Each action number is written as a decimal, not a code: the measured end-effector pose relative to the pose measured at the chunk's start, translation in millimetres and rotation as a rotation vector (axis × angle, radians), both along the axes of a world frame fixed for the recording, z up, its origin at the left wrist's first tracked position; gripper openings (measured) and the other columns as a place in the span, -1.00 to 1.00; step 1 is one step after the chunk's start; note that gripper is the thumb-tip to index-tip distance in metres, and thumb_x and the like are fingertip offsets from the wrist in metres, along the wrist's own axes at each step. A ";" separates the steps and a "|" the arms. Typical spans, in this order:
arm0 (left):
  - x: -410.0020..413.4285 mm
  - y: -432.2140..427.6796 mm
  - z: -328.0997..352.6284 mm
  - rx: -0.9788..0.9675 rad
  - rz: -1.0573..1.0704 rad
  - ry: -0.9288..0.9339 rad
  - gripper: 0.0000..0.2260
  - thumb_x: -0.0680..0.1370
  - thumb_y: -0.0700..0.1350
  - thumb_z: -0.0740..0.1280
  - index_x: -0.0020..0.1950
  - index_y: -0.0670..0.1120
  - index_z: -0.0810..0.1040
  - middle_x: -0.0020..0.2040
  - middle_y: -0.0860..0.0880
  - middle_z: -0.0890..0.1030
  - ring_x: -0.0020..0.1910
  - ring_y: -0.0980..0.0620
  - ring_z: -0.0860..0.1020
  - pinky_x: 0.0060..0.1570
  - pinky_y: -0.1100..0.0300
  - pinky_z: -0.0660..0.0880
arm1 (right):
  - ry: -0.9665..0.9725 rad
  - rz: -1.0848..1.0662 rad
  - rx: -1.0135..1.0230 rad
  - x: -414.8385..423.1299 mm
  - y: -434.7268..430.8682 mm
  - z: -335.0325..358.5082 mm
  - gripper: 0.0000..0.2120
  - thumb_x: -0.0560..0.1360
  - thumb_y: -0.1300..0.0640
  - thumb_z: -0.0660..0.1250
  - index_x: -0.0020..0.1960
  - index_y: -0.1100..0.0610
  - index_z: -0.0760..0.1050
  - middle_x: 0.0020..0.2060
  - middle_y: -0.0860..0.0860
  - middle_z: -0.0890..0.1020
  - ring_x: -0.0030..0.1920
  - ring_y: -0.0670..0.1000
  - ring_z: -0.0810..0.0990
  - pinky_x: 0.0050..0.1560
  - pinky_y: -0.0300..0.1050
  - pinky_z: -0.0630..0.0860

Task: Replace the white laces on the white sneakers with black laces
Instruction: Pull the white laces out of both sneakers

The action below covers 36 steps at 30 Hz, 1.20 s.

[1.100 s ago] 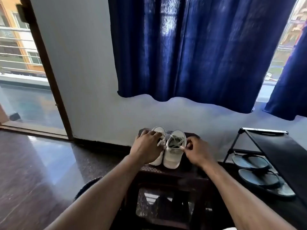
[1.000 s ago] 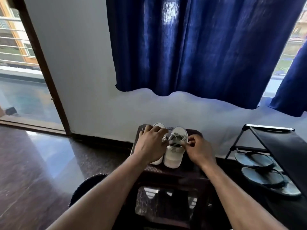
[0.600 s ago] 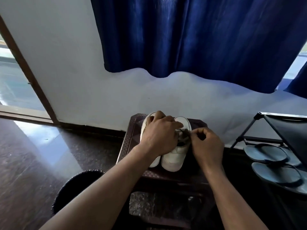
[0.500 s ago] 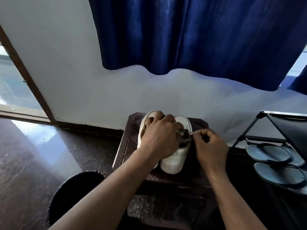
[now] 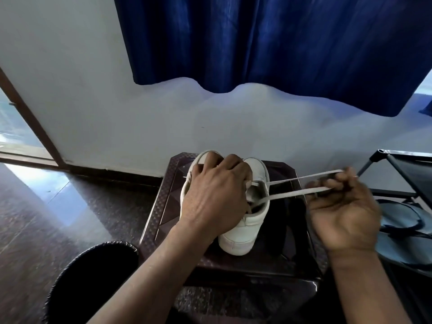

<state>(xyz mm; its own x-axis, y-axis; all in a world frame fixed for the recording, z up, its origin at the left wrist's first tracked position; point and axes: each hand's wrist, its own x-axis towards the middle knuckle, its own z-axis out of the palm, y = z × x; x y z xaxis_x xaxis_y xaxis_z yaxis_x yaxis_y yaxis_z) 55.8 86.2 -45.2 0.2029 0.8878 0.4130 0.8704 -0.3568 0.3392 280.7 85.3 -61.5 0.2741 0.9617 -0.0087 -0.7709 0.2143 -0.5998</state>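
Observation:
Two white sneakers stand side by side, heels toward me, on a small dark brown stool (image 5: 163,202). My left hand (image 5: 215,195) lies over both, gripping the left sneaker (image 5: 192,174) and the top of the right sneaker (image 5: 245,230). My right hand (image 5: 343,211) is out to the right, fingers pinched on the white lace (image 5: 294,195). Two strands of that lace run taut from the right sneaker's opening to my right hand. A dark strip (image 5: 282,220) lies on the stool beside the right sneaker; I cannot tell what it is.
A black shoe rack (image 5: 406,169) stands at the right with grey-blue sandals (image 5: 402,220) on its lower shelf. A round black bin (image 5: 93,277) sits at the lower left. Behind the stool is a white wall with a blue curtain (image 5: 268,43). A doorway opens at far left.
My right hand has pulled away to the right, drawing the white lace out of the right sneaker into two taut strands. My view has tilted down and closer to the stool.

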 end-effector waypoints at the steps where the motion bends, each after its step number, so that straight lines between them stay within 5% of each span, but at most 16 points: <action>1: -0.7 0.2 0.3 -0.008 0.006 -0.014 -0.93 0.62 -0.01 0.30 0.06 0.15 0.54 0.13 0.21 0.53 0.20 0.03 0.36 0.10 0.04 0.33 | 0.025 -0.032 0.042 10.2 1.1 1.1 -0.75 0.69 0.12 0.18 -0.10 -0.04 0.53 -0.25 -0.14 0.59 -0.35 -0.20 0.49 -0.12 -0.22 0.46; 6: -0.9 -1.4 3.1 -0.039 0.000 -0.077 -0.91 0.59 0.08 0.25 -0.03 0.12 0.52 0.09 0.21 0.54 0.18 0.05 0.37 0.20 0.01 0.35 | -0.102 -0.102 0.115 34.6 0.5 2.6 -0.85 0.69 0.11 0.20 0.02 -0.05 0.52 -0.05 -0.11 0.65 -0.45 -0.19 0.33 -0.28 -0.26 0.40; 9: -0.6 0.0 5.1 -0.091 -0.009 -0.036 -0.75 0.58 0.29 0.27 -0.04 0.14 0.51 0.10 0.21 0.53 0.21 0.06 0.35 0.22 0.05 0.28 | -0.468 -0.084 0.033 2.4 -2.1 -0.6 -0.89 0.63 0.16 0.31 0.08 0.03 0.60 0.03 0.01 0.69 -0.36 -0.11 0.48 -0.27 -0.26 0.48; 11: -0.8 2.2 4.6 -0.073 -0.017 -0.066 -0.77 0.58 0.27 0.32 -0.04 0.13 0.53 0.08 0.22 0.54 0.21 0.03 0.39 0.19 0.05 0.28 | -0.863 -0.118 -0.007 -20.4 -1.5 -9.7 -0.85 0.59 0.19 0.41 0.15 0.12 0.63 0.12 0.09 0.69 -0.12 -0.07 0.64 -0.12 -0.28 0.56; 14: -2.1 2.4 3.3 -0.041 -0.030 -0.109 -0.80 0.59 0.22 0.34 -0.07 0.13 0.48 -0.04 0.23 0.53 0.12 0.05 0.39 0.12 0.05 0.27 | -1.370 -0.305 -0.018 -43.1 -4.6 -25.1 -0.77 0.50 0.02 0.53 0.15 -0.01 0.67 0.18 -0.05 0.59 0.17 -0.09 0.61 0.16 -0.12 0.56; 16: -3.5 2.7 3.0 -0.047 -0.038 -0.135 -0.83 0.60 0.18 0.35 -0.07 0.14 0.45 -0.10 0.25 0.52 0.10 0.06 0.38 0.09 0.08 0.23 | -1.376 -0.356 0.038 -54.8 -12.6 -27.3 -0.75 0.49 -0.10 0.48 0.12 -0.04 0.65 0.09 -0.09 0.57 0.10 -0.04 0.62 0.13 -0.10 0.55; 20: -5.7 6.2 4.7 -0.111 -0.041 -0.273 -0.87 0.60 0.11 0.40 -0.06 0.13 0.50 -0.22 0.21 0.58 0.06 0.08 0.45 0.15 0.09 0.27 | -1.418 -0.388 0.114 -71.6 -23.9 -28.3 -0.80 0.51 0.04 0.49 0.10 0.03 0.58 -0.08 -0.10 0.63 -0.08 -0.08 0.62 -0.09 -0.20 0.51; 26: -7.4 6.4 11.3 -0.266 -0.090 -0.753 -0.90 0.62 -0.15 0.40 -0.05 0.00 0.53 -0.25 0.09 0.69 -0.23 0.14 0.63 -0.11 0.06 0.56 | -1.360 -0.411 -0.041 -73.2 -27.5 -24.7 -0.84 0.41 0.06 0.53 -0.10 -0.03 0.55 -0.23 -0.15 0.66 -0.23 -0.13 0.62 -0.20 -0.13 0.53; 28: -9.1 3.9 14.9 -0.269 -0.098 -0.697 -0.88 0.58 -0.08 0.46 0.04 0.03 0.54 -0.24 0.06 0.66 -0.17 0.11 0.57 -0.11 0.16 0.46 | -1.367 -0.409 -0.055 -71.5 -27.8 -24.8 -0.84 0.41 0.02 0.53 -0.12 -0.03 0.56 -0.21 -0.15 0.66 -0.20 -0.16 0.63 -0.18 -0.10 0.56; 30: -11.7 3.2 12.9 -0.178 -0.063 -0.408 -0.79 0.52 0.05 0.51 0.10 0.09 0.60 -0.20 0.11 0.63 -0.07 0.12 0.47 -0.07 0.30 0.33 | -1.374 -0.410 -0.066 -70.5 -27.7 -24.6 -0.83 0.42 -0.04 0.53 -0.13 -0.03 0.56 -0.21 -0.14 0.67 -0.20 -0.16 0.64 -0.18 -0.12 0.56; 33: -10.4 5.3 7.2 -0.004 -0.031 -0.075 -0.92 0.54 0.02 0.46 0.01 0.12 0.72 -0.13 0.12 0.61 -0.06 0.06 0.38 0.04 0.21 0.33 | -1.407 -0.415 -0.059 -71.4 -26.8 -24.1 -0.82 0.41 -0.08 0.51 -0.14 -0.02 0.57 -0.19 -0.15 0.67 -0.18 -0.18 0.63 -0.16 -0.16 0.54; 36: -3.0 3.5 11.1 -0.041 -0.035 -0.329 -0.92 0.56 -0.01 0.42 -0.13 0.11 0.65 -0.15 0.12 0.63 -0.07 0.04 0.50 0.01 0.09 0.45 | -1.439 -0.427 -0.048 -72.2 -25.6 -25.5 -0.80 0.38 -0.09 0.46 -0.15 0.00 0.55 -0.21 -0.13 0.65 -0.21 -0.12 0.62 -0.18 -0.07 0.52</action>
